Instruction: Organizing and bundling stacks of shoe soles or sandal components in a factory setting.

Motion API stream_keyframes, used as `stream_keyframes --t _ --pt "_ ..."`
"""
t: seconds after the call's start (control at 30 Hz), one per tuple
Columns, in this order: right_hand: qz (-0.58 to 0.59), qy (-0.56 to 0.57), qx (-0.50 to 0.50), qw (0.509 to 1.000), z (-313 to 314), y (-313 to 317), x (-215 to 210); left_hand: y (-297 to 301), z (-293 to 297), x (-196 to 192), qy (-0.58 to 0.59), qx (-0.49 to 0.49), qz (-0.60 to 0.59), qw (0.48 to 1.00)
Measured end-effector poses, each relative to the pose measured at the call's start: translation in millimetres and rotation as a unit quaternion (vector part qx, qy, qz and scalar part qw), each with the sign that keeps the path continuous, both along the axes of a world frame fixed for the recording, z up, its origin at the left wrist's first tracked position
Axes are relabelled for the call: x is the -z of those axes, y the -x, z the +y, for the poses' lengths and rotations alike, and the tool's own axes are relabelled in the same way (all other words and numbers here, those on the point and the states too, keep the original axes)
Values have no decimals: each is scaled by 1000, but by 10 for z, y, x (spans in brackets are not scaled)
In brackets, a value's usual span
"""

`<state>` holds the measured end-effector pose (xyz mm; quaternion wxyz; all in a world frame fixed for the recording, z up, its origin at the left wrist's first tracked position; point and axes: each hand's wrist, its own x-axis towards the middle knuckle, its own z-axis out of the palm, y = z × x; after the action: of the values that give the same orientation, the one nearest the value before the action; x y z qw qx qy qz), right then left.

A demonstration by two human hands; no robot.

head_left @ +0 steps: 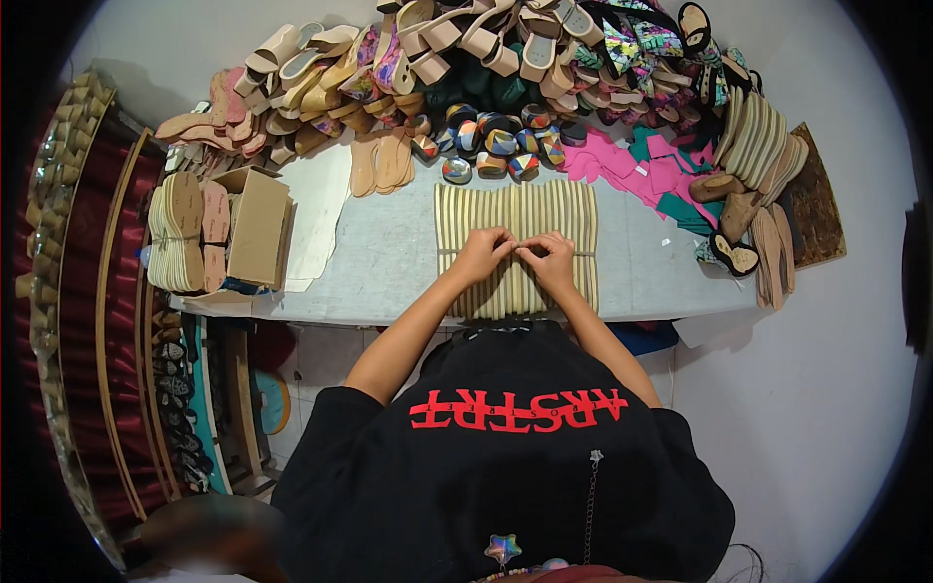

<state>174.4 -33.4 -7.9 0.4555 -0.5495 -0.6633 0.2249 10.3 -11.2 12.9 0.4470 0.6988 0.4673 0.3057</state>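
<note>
Bending over a table covered in pale grey sheeting (379, 267), the person works with both hands at a wide bundle of cream-and-tan, thin, flat sole pieces stood on edge (515, 212), which lies at the table's near edge, right in front of the body. A narrow grey band (586, 255) runs across the bundle from side to side. The left hand (486, 255) rests over the middle, thumb and forefinger tips drawn together; the right hand (550, 260) mirrors it just beside, its tips likewise pinched, the two almost meeting above the band's line. Whether a strand sits between the fingertips is too small to tell.

Beyond the bundle sits a cluster of rounded, multicoloured patchwork pieces (501, 143), with flat tan sole-shaped pieces (381, 163) to their left. Farther left are a white paper sheet (319, 219), a brown cardboard box (264, 219) and an upright stack of cream soles (177, 238). To the right spread bright pink fabric cuttings (622, 170) and dark green fabric cuttings (683, 212), near another striped cream-and-tan bundle (763, 141). A heap of beige, tan and bright-patterned sandals (457, 37) lines the back
</note>
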Motion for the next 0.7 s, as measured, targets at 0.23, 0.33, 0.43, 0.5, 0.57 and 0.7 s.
stream_keyframes --t 0.23,0.33,0.43,0.5,0.57,0.7 --pt "0 -27 11 1000 -17 39 -52 -18 2 24 -60 -6 22 998" --pt "-13 -4 0 1000 -6 22 -73 -14 -5 29 -61 -2 10 998" --pt "-11 -9 -16 1000 3 18 -99 -17 -4 36 -57 -3 -2 998" --pt "-21 -20 -23 999 -12 8 -121 -26 6 34 -55 -7 8 998" --pt "-35 -69 -27 997 -8 -3 -59 -38 2 25 -59 -11 21 998" --pt "-69 -162 -54 983 -8 -48 -47 -89 -7 -47 -56 -27 62 996"
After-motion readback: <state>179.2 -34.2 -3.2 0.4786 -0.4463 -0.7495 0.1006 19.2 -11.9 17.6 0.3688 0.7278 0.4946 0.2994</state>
